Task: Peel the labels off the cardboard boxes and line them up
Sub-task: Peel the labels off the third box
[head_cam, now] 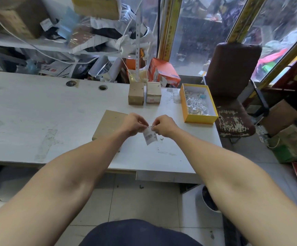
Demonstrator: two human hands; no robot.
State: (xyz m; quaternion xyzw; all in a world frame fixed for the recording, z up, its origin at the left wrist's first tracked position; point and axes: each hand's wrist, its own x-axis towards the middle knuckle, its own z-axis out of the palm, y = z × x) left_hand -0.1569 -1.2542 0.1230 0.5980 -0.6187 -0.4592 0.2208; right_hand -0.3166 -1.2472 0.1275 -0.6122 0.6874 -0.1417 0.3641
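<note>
Your left hand and right hand both pinch the label's top edge, so it hangs free above the worktop's near edge; two boxes stand side by side at the far edge, a flat one beside your left wrist.

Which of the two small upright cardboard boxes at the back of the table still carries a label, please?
The right-hand small cardboard box: a white label with red print shows on its front, while the left-hand small cardboard box looks bare.
</note>
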